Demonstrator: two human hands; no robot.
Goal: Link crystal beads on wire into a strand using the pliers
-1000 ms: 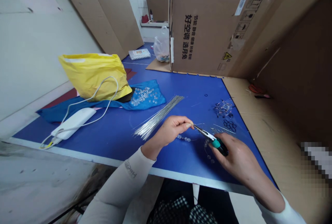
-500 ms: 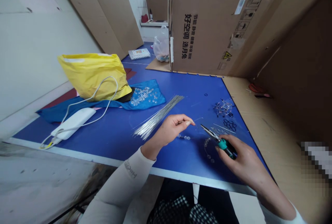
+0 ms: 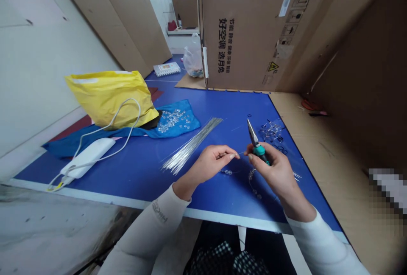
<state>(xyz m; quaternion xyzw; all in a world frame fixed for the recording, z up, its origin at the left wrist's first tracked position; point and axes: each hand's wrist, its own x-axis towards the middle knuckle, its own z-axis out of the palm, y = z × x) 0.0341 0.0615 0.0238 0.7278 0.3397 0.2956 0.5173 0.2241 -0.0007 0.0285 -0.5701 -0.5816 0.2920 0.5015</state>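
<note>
My left hand (image 3: pixel 216 160) is closed, its thumb and forefinger pinching a thin wire (image 3: pixel 241 153). Opposite it, my right hand (image 3: pixel 270 166) grips green-and-black pliers (image 3: pixel 260 151), their jaws pointing up and away from me. The right fingertips are beside the wire's other end; whether they pinch it I cannot tell. A few clear beads (image 3: pixel 227 172) lie below my left hand. A curved string of clear beads (image 3: pixel 252 183) hangs or lies below my right hand. Left of my left hand a bundle of straight wires (image 3: pixel 192 145) rests on the blue table (image 3: pixel 152 152).
Clear beads (image 3: pixel 173 120) lie on a blue cloth beside a yellow bag (image 3: pixel 111 101). A white power strip (image 3: pixel 89 158) with a looped cable is at the left. Beaded wire pieces (image 3: pixel 270 130) and dark rings lie at right. A large cardboard box (image 3: pixel 251 33) stands behind.
My right hand has moved left and up, close to my left fingers, and the pliers have turned from pointing left to pointing upward. The view has shifted slightly.
</note>
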